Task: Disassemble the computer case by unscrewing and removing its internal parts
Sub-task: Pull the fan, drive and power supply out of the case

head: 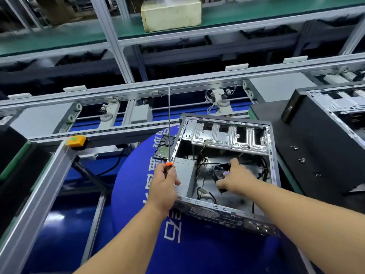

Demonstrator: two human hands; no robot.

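An open computer case (273,165) lies on its side on a round blue table (134,194). Inside it are a grey power supply (185,175), black cables (263,171) and a black fan (222,171). My left hand (165,186) grips the orange-and-black handle of a long screwdriver (169,125), whose shaft points straight up at the case's left edge. My right hand (237,179) reaches into the case and grips the black fan, thumb on its near side and fingers over its far side.
A hard drive (164,147) lies on the table just left of the case. A second case (327,119) stands on a black mat at the right, with loose screws (301,160) near it. A conveyor rail with an orange button box (76,141) runs behind.
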